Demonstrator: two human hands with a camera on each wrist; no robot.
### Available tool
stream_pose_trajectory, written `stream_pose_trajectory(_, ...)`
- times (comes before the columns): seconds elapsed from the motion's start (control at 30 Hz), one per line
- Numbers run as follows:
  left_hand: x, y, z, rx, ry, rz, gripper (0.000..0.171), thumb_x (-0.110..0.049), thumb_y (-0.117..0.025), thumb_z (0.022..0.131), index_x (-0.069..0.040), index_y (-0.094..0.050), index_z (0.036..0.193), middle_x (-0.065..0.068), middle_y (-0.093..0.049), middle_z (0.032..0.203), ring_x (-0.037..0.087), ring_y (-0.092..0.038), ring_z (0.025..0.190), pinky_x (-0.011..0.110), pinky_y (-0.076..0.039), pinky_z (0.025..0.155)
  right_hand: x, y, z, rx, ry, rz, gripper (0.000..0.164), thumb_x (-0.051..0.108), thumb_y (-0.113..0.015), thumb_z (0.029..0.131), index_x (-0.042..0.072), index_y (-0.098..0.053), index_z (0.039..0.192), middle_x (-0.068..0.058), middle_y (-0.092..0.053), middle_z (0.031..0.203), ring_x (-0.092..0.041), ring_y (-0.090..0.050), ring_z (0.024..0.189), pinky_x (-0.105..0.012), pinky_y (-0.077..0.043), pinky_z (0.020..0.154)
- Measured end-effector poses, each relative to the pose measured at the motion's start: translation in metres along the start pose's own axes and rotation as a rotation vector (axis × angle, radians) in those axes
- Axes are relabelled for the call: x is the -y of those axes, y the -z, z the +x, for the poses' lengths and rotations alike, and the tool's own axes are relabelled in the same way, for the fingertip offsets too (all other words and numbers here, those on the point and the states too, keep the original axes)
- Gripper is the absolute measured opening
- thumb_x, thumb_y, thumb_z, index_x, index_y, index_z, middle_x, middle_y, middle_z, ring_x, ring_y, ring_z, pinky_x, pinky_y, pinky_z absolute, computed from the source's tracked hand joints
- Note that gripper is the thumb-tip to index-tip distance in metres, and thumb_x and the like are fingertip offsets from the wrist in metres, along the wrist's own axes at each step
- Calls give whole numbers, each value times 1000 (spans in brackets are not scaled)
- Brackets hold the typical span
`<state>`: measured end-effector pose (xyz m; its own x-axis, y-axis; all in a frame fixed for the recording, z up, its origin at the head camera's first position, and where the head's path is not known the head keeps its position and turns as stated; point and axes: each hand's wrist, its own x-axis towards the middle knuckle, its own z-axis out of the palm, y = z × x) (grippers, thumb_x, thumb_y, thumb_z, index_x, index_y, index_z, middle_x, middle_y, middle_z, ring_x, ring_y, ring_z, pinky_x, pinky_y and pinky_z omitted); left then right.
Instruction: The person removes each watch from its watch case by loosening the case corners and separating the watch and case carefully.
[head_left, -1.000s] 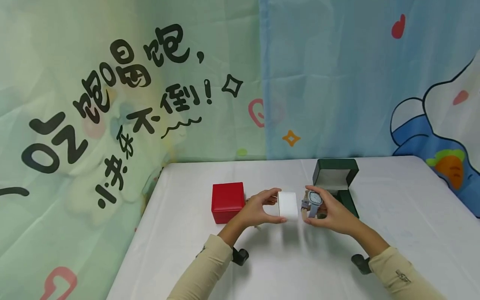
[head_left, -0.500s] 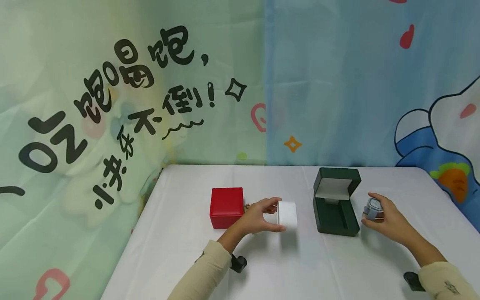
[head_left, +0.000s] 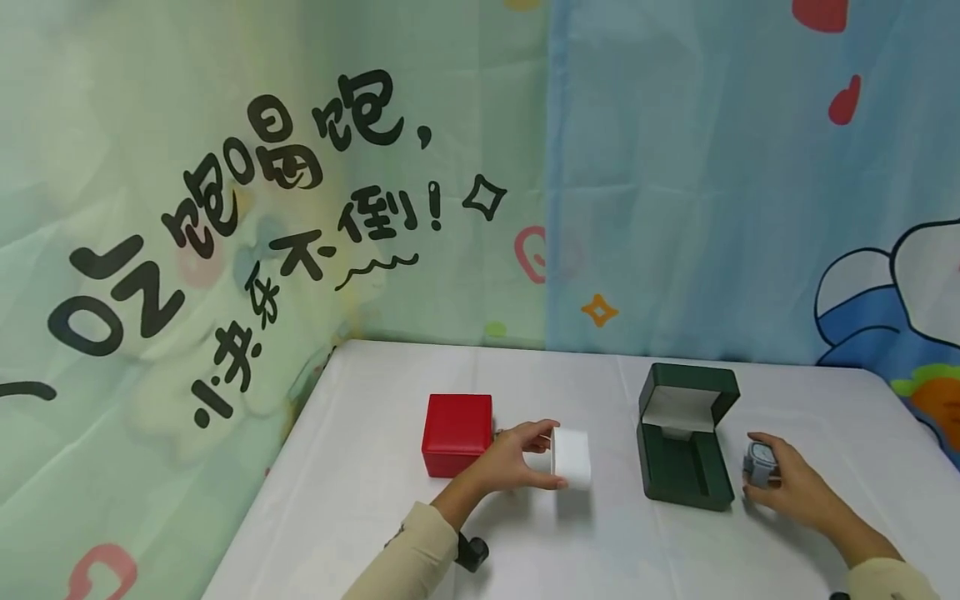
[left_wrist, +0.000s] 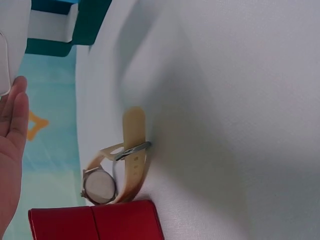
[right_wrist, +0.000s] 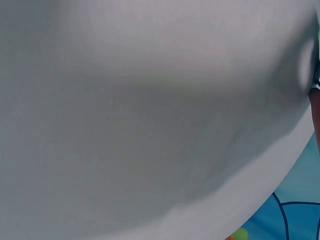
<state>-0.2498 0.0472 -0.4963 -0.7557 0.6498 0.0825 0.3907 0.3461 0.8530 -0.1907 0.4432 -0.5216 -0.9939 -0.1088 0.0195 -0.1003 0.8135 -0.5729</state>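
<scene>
My left hand (head_left: 510, 465) holds a small white box-like block (head_left: 573, 458) between thumb and fingers, over the middle of the table. In the left wrist view part of the same white block (left_wrist: 14, 35) shows at the upper left edge, beside my fingertips. To the right of the open green watch box (head_left: 686, 467), my right hand (head_left: 797, 492) grips a wristwatch (head_left: 761, 463) with a grey-blue strap, low over the cloth. The right wrist view shows mostly tablecloth, with a sliver of that hand at the right edge.
A closed red box (head_left: 456, 435) stands left of my left hand. Behind that hand, a second watch (left_wrist: 134, 135) with a beige strap lies by the red box. White cloth (head_left: 570, 550) covers the table, and printed curtains hang behind it.
My right hand has carried the grey-blue watch from beside the white block to the right of the green box, uncovering that box. The left hand keeps its hold in nearly the same place.
</scene>
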Motion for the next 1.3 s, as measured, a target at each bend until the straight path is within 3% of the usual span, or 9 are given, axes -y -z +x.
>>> stream_pose_trajectory(0.17,0,-2,-1,5,27,5,66,-23,-76,72,-12,-47,130,2,-55,119,21,-57,106,24,-48,89,-7,-2,-1,22,3,-33,83,15,-71,73,-14,-19,131,-41,-30,120,-54,-35,106,-67,-34,83)
stream_pose_trajectory(0.37,1,-6,0,21,24,-5,66,-23,-76,73,-11,-47,130,2,-55,120,16,-58,105,22,-47,89,-16,-10,0,25,29,-49,84,17,-70,73,-16,-19,132,-43,-24,129,-58,-27,115,-69,-27,88)
stream_pose_trajectory(0.6,1,-7,-1,34,23,-4,66,-23,-76,73,-10,-46,131,3,-55,121,15,-58,105,23,-47,90,-19,-10,2,69,-21,-231,88,37,-63,78,-13,-19,135,-40,-26,134,-57,-30,116,-68,-32,87)
stream_pose_trajectory(0.83,4,-9,0,49,8,7,65,-22,-76,74,-9,-47,130,3,-56,121,10,-58,104,23,-47,90,-21,-7,9,100,-92,-316,93,50,-56,81,-18,-19,133,-43,-29,129,-57,-32,114,-68,-36,81)
stream_pose_trajectory(1.07,4,-7,1,43,15,27,66,-22,-76,73,-7,-46,130,3,-56,120,5,-56,102,16,-45,88,-24,-7,22,110,-123,-355,100,56,-56,78,-21,-18,131,-45,-36,120,-56,-41,104,-64,-42,74)
stream_pose_trajectory(1.3,6,-8,3,56,39,14,66,-23,-75,74,-9,-45,132,2,-54,122,11,-56,105,17,-46,88,-31,-3,30,117,-151,-371,104,60,-52,79,-20,-14,133,-45,-33,122,-58,-37,106,-68,-38,75)
